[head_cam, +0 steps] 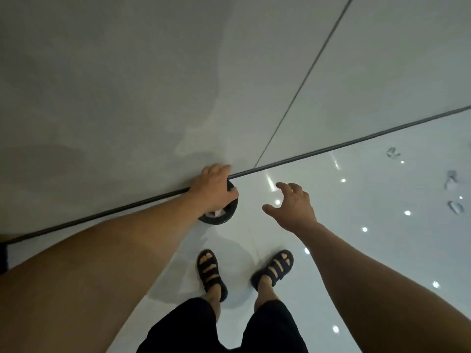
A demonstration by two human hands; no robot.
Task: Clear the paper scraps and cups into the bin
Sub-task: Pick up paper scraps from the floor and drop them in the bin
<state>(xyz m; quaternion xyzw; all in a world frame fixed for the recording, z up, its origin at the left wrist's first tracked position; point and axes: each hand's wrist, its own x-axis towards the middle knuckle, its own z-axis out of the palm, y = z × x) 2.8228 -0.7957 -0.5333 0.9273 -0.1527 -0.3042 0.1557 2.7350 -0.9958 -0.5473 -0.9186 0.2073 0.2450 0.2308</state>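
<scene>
A small round black bin [224,217] stands on the glossy white floor against the foot of the grey wall. Pale paper [216,213] shows inside it. My left hand [212,188] lies over the bin's top, with its fingers curled round the far rim. To the right of the bin, my right hand [293,206] hovers above the floor with spread fingers and holds nothing. Three paper scraps [393,152] [451,178] [456,206] lie on the floor far to the right. No cup is in view.
The grey panelled wall [153,85] fills the upper half and meets the floor along a dark strip [356,140]. My feet in black sandals [210,272] stand just behind the bin. Ceiling lights reflect in the white floor [356,250].
</scene>
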